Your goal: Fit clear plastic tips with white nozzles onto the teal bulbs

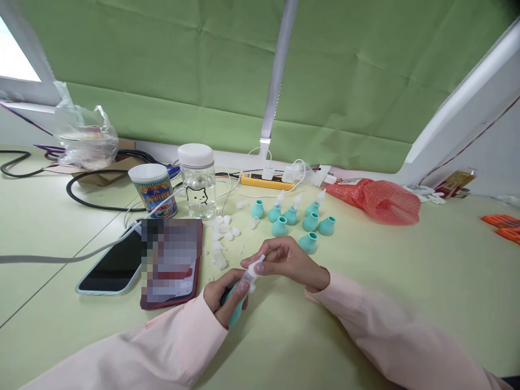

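My left hand is closed around a teal squeeze bulb, tilted with its neck toward the upper right. A clear and white nozzle sits at the neck end, and my right hand pinches its white tip between thumb and fingers. How the nozzle meets the bulb is hidden by my fingers. Beyond my right hand stand several teal bulbs, some with clear pointed nozzles on top and others with open necks. Small white caps and clear plastic pieces lie left of them.
Two phones, one black-screened and one red-edged, lie at left. Behind them stand a printed tub and a water bottle. Farther back are a yellow power strip, cables and a red bubble-wrap bag.
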A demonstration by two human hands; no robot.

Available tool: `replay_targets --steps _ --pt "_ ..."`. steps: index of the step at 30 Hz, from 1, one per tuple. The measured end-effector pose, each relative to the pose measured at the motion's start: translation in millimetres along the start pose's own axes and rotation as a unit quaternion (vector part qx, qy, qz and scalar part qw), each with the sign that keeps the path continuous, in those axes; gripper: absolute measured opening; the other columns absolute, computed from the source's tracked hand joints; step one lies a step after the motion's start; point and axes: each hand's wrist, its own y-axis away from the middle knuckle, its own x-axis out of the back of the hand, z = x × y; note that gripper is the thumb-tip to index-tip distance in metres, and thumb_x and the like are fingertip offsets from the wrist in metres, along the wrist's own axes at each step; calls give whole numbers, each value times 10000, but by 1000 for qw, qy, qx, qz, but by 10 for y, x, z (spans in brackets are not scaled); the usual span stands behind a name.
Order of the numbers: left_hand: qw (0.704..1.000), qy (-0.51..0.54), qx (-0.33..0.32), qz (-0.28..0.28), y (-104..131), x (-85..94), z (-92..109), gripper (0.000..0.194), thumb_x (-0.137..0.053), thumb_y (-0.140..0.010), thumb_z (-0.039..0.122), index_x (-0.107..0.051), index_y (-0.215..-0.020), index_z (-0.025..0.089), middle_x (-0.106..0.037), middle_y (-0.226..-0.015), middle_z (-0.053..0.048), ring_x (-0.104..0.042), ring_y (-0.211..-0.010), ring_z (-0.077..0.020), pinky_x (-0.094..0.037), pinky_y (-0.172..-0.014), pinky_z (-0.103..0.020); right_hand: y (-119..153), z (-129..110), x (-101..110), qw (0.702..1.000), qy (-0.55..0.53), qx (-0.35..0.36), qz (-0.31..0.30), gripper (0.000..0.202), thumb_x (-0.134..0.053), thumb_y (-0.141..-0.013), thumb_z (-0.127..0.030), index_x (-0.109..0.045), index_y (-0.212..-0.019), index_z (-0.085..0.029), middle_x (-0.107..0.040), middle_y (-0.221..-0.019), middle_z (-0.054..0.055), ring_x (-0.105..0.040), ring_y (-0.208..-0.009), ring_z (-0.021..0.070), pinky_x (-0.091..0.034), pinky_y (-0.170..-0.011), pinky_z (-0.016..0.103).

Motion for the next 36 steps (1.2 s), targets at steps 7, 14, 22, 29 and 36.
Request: replay_targets --steps 7,14,22,29,36 --pt "999 -21 19 23 -21 -45 -70 400 -439 -767 505 -605 -794 143 -512 -449 15 -389 -381 -104 -288 -394 -205 -36 75 39 998 32 -29 47 202 -736 -533 -240 -578 -592 -128 -671 -643 40 -650 -683 198 -494 -663 310" --pt "996 -64 31 48 -36 -76 -160 471 -396 -769 513 -631 -924 135 -512 -463 15 -398 -399 -108 -308 -413 -210 -62 157 -85 992 15 -31 124 261 -751 -468 -317 -566 -498 -135 -638 -552 18 -621 -575 163 -490 -582 275" --pt "985 -154 -67 41 -3 8 -46 374 -410 -812 353 -585 -1098 187 -529 -536 23 -455 -470 -107 -373 -484 -197 13 48 -176 988 -6 -64 138 267 -740 -486 -349 -577 -501 -138 -625 -575 29 -623 -670 191 -500 -521 265" --pt "978 -151 -140 24 -10 50 -3 361 -408 -830 302 -544 -1140 176 -566 -586 8 -512 -515 -121 -415 -535 -210 57 1 -231 988 -27 -52 142 245 -736 -512 -326 -567 -506 -148 -626 -599 24 -625 -759 231 -515 -571 314" --pt "988 -39 -144 49 -28 -7 -122 403 -350 -850 433 -483 -1147 196 -628 -981 -81 -576 -854 -202 -436 -752 -305 167 -286 -243 954 181 138 194 60 -693 -605 -197 -650 -563 -199 -687 -790 41 -619 -774 181 -481 -730 339"
